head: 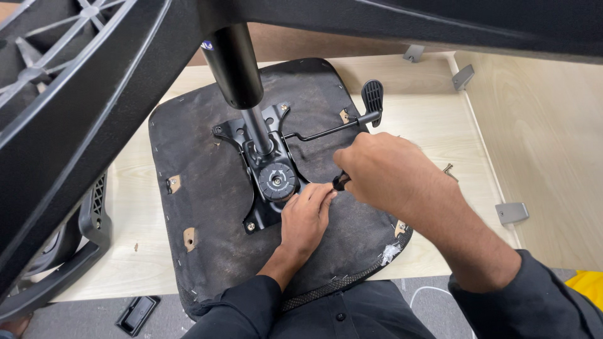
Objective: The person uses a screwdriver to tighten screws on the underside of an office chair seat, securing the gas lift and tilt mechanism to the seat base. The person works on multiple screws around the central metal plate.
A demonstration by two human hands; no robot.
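Observation:
An upturned office chair seat (207,194) with a black fabric underside lies on a pale wooden board (135,188). A black metal tilt mechanism (267,163) is bolted to its middle, with a round knob (278,180), a gas cylinder (235,66) rising from it, and a lever with a paddle handle (372,95). My left hand (306,216) rests flat on the seat beside the mechanism's near right corner. My right hand (383,169) is closed around a small dark tool handle (340,182), its tip hidden at the mechanism's edge.
A black chair base arm (81,119) and mesh backrest (50,37) loom at top left. A black armrest (94,220) lies at left, a small black plastic part (137,314) on the floor. Grey metal brackets (512,212) and a loose screw (448,169) sit on the right.

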